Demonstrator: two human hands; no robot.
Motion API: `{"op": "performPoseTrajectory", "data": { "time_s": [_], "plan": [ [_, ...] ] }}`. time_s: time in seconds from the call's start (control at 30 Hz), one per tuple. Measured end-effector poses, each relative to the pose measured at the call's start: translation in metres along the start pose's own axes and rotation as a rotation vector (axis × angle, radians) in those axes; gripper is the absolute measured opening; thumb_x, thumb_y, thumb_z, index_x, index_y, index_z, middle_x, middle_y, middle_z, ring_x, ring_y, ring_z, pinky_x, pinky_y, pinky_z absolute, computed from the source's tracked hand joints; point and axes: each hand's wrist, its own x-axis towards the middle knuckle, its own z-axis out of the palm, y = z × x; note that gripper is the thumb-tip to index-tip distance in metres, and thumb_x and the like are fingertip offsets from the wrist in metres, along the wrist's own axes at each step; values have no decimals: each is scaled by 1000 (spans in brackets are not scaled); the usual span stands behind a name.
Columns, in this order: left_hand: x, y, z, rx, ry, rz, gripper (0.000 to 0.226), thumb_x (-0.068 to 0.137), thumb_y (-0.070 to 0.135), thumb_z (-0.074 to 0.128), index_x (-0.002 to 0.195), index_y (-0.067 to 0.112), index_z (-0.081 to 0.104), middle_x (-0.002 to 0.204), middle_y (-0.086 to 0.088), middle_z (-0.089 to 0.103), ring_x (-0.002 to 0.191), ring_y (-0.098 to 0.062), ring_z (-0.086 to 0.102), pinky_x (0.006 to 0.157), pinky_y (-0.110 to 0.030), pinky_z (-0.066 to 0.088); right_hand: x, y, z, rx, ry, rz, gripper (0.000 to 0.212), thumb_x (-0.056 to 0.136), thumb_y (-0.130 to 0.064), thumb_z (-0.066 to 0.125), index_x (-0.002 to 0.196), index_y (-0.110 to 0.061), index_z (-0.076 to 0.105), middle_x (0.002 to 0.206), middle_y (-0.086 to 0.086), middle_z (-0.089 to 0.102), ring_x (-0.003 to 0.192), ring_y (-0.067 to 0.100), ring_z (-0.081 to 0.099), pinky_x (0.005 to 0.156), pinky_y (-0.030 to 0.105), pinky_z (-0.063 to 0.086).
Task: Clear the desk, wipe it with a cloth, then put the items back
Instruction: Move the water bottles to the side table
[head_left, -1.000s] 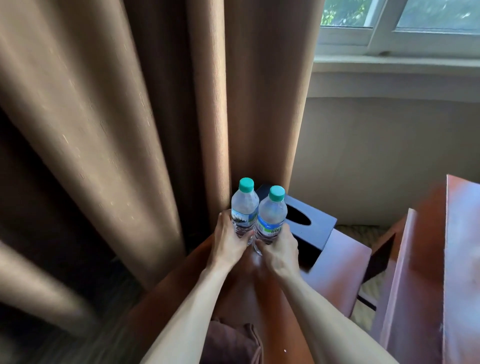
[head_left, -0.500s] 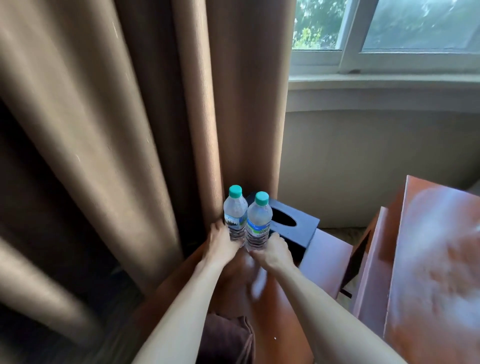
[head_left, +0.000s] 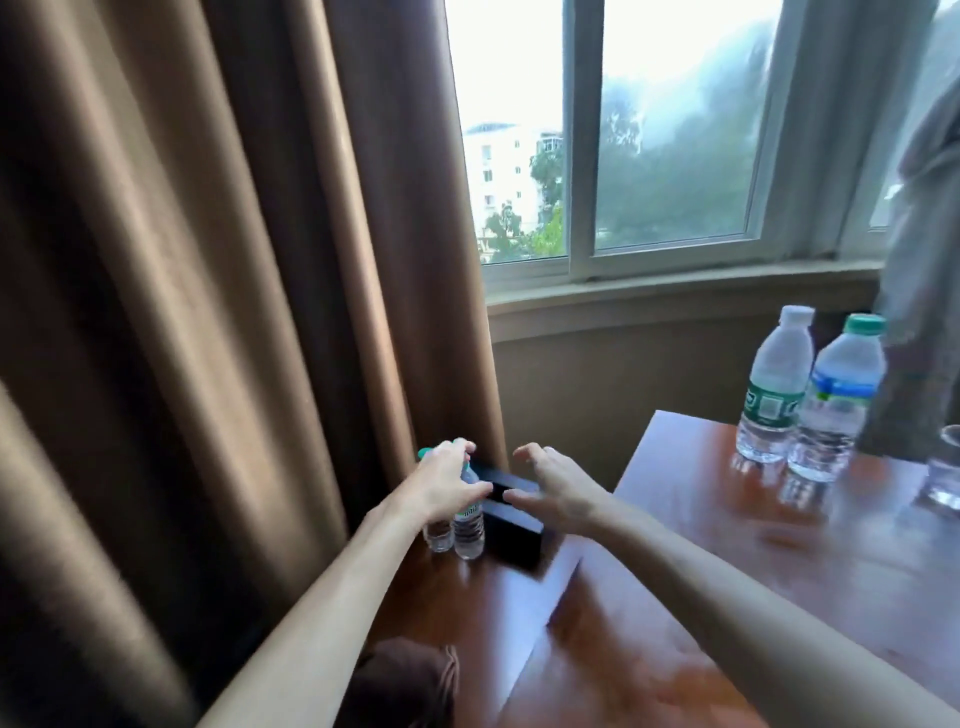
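Two small water bottles (head_left: 468, 531) with teal caps stand side by side on a low wooden side table (head_left: 457, 597), close to the curtain. My left hand (head_left: 447, 483) hovers in front of their tops with relaxed, spread fingers and grips nothing. My right hand (head_left: 558, 491) is open above a black tissue box (head_left: 517, 543) that stands just right of the bottles. On the reddish wooden desk (head_left: 831, 571) to the right stand two larger water bottles (head_left: 774, 384), one white-capped and one green-capped. A brown cloth (head_left: 405, 680) lies at the bottom edge.
A heavy brown curtain (head_left: 208, 312) hangs along the left, touching the side table. A glass (head_left: 946, 467) stands at the desk's right edge. A grey fabric (head_left: 924, 260) hangs at the far right, beside the window (head_left: 649, 156).
Both hands let go of the two small bottles, which now stand on the side table, and lifted away. My view swung up and right, bringing in the desk and window.
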Motion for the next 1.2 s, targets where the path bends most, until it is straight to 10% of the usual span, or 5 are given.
{"op": "performPoseTrajectory", "data": {
  "time_s": [0.5,0.77,0.87,1.2],
  "plan": [
    [57,246,148,-469,112,290,63,82,27,79,138,13,54,127,0,62,109,-12,61,95,-28,50,-145,195,-179,186,582,347,50,89,-24,80,132,-11,58,116,1,66,105,14,63,97,28,50],
    [149,282,228,-586,35,213,102,73,42,83,154,11,30,146,-8,49,134,-20,48,109,-41,44,-82,280,-177,297,645,532,114,59,-74,74,151,-16,39,139,8,57,127,21,58,108,45,48],
    [163,283,243,-671,70,219,89,67,48,85,141,25,42,132,1,61,119,-10,60,97,-34,53,-67,294,-169,347,617,509,75,64,-67,77,129,-43,48,134,2,60,126,19,58,107,45,48],
    [158,274,224,-667,187,302,73,64,47,88,124,24,54,113,6,66,98,-4,66,83,-33,58,-67,265,-166,287,688,442,37,82,-38,83,101,-39,52,113,-2,68,106,16,66,93,42,53]
  ]
}}
